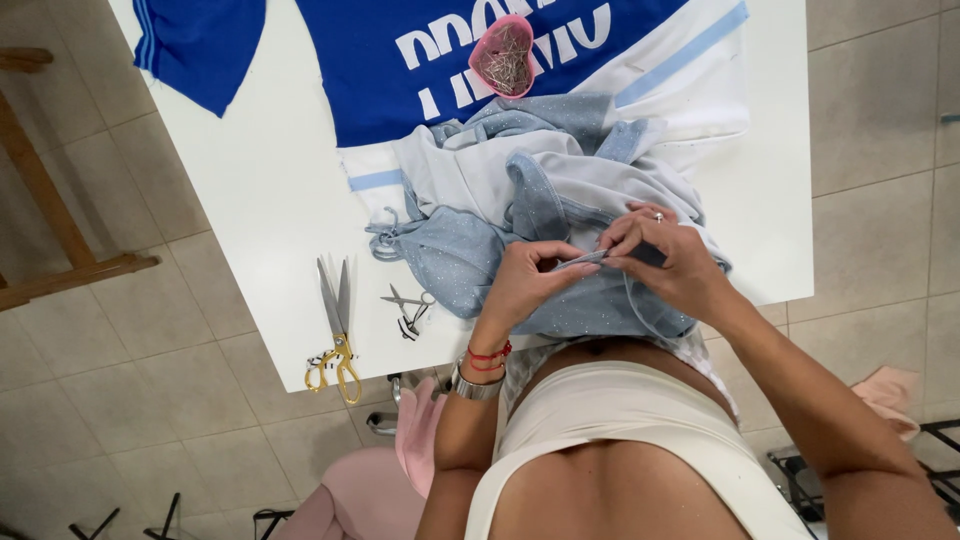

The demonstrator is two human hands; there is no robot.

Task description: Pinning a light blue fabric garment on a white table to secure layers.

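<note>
So the narrow strip of sparkly pale-blue fabric [583,259] runs left-right between my hands, right at the near counter [260,210] edge. My left hand [525,283] and right hand [665,258] are both pinched shut on it, equally close. Gold-handled scissors [336,330] and small snips [408,309] lie left; heart-shaped pink pin dish [503,55] sits far back.

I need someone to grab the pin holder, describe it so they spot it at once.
On the white table, look to the far side where the blue garment with white lettering lies. The pin holder sits on it: a small pink heart-shaped dish full of metal pins, the only pink thing on the tabletop.
</note>
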